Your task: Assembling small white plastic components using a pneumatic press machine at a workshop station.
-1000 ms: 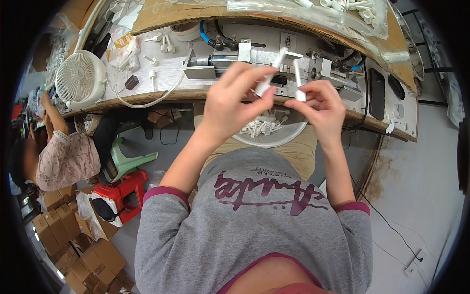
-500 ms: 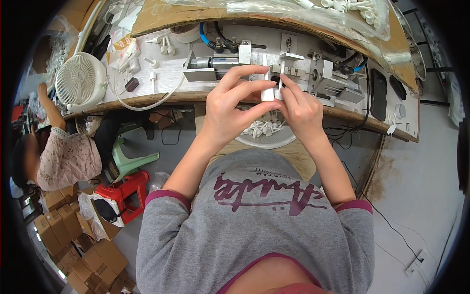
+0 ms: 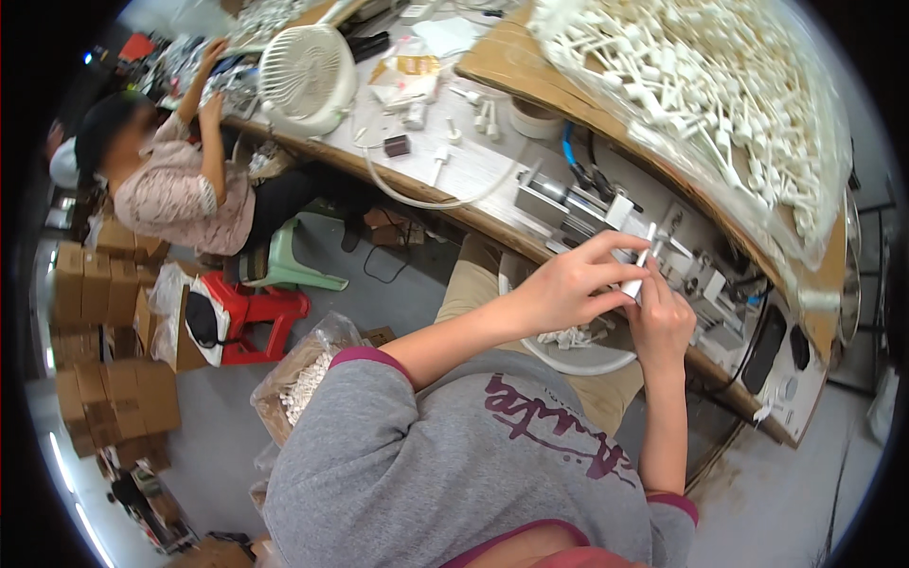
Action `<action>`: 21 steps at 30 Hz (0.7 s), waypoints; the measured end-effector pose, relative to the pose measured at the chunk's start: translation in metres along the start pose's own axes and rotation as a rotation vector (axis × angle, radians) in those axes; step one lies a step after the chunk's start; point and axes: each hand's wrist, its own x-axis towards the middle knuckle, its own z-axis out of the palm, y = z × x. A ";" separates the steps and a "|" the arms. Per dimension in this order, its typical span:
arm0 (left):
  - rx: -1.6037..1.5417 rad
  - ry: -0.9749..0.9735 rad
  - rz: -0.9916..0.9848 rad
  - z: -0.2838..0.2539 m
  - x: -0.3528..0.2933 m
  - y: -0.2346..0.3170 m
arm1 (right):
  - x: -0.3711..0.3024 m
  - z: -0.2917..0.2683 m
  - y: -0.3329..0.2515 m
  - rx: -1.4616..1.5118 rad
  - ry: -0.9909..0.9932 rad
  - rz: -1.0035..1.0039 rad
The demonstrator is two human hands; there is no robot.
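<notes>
My left hand (image 3: 566, 292) pinches a white plastic stemmed piece (image 3: 632, 286) between thumb and fingers, with its wider end low and its thin stem pointing up. My right hand (image 3: 663, 320) is closed right beside it, fingertips meeting the same spot. In the right fingers there seems to be a second slim white part, mostly hidden. Both hands are raised in front of a metal clamping fixture (image 3: 561, 201) on the bench. Below them, a white basin (image 3: 592, 363) with similar white pieces rests on my lap.
A large clear bag of white stemmed pieces (image 3: 701, 104) lies on cardboard at the far right. A white fan (image 3: 305, 78), a dark block (image 3: 396, 146) and loose white pieces stand along the bench. At left sits a co-worker (image 3: 185, 194), near a red stool (image 3: 260, 322) and stacked cartons (image 3: 123, 398).
The view has swung round, bringing more of the bagged pieces and the co-worker into sight. My hands stay together with the white piece and now appear further right and lower.
</notes>
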 end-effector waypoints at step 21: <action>0.754 -0.215 0.292 0.054 0.002 -0.039 | 0.121 -0.070 0.078 0.341 0.130 0.268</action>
